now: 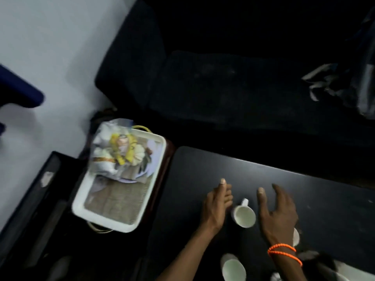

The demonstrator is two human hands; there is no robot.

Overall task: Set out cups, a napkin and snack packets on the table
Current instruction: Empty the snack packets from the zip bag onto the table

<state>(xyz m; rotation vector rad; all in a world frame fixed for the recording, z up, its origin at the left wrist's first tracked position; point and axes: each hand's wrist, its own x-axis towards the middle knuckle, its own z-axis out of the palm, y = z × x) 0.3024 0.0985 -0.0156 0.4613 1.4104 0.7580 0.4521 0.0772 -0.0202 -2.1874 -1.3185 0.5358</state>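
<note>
The risk, as I judge it, is a knock; the white cup point(244, 216) stands upright on the dark table point(324, 199) between both hands, and a careless sweep could tip it or push it into the second cup point(233, 268) near the front edge; the left hand point(217, 205) lies just beside it, fingers together, holding nothing; the right hand point(278, 211) hovers at its other side, fingers spread; the snack packets point(119, 151) sit in the white tray point(113, 222), well apart to the left.
</note>
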